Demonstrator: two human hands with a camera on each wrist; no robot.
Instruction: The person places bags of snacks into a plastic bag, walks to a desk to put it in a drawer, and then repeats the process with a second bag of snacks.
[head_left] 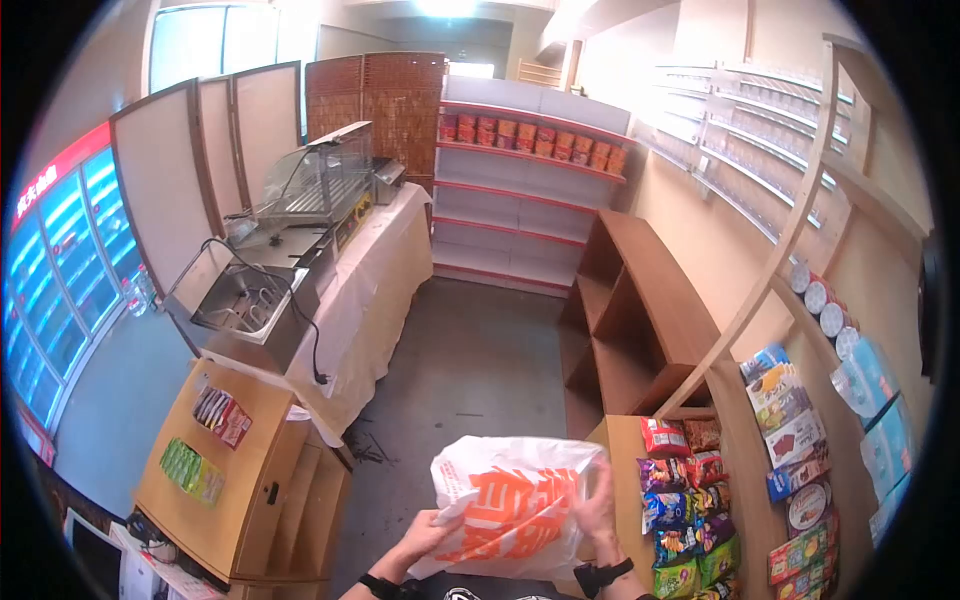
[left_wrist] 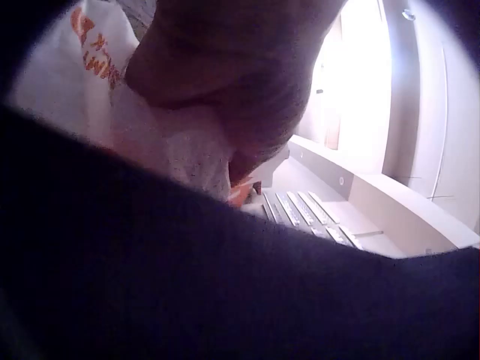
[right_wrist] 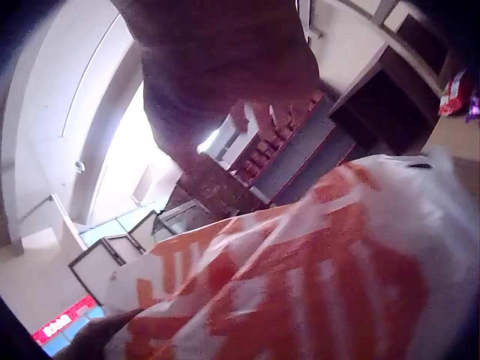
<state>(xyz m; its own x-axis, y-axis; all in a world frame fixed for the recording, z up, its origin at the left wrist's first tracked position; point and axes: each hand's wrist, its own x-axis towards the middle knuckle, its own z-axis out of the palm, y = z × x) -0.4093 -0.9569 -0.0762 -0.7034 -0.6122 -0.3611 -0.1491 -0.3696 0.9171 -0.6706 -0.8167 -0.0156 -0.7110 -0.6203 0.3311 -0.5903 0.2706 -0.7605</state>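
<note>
A white plastic bag (head_left: 510, 505) with large orange lettering is held up in front of the body. My left hand (head_left: 428, 538) grips its lower left edge, the thumb lying over the plastic. At the upper right side my right hand (head_left: 597, 512) holds the bag by its edge. In the left wrist view the left hand (left_wrist: 225, 67) is dark against the bag (left_wrist: 60, 82). The right wrist view has the bag (right_wrist: 300, 277) filling the lower part, below the right hand (right_wrist: 225, 67). What the bag contains is hidden.
Snack packets (head_left: 690, 500) lie on a wooden counter at my right, beside shelves of boxed goods (head_left: 790, 420). A wooden cabinet (head_left: 215, 500) stands at left, before a cloth-covered table (head_left: 375, 270) with cooking equipment. Red tubs (head_left: 530, 138) line a shelf rack at the back, beyond the grey floor (head_left: 480, 350).
</note>
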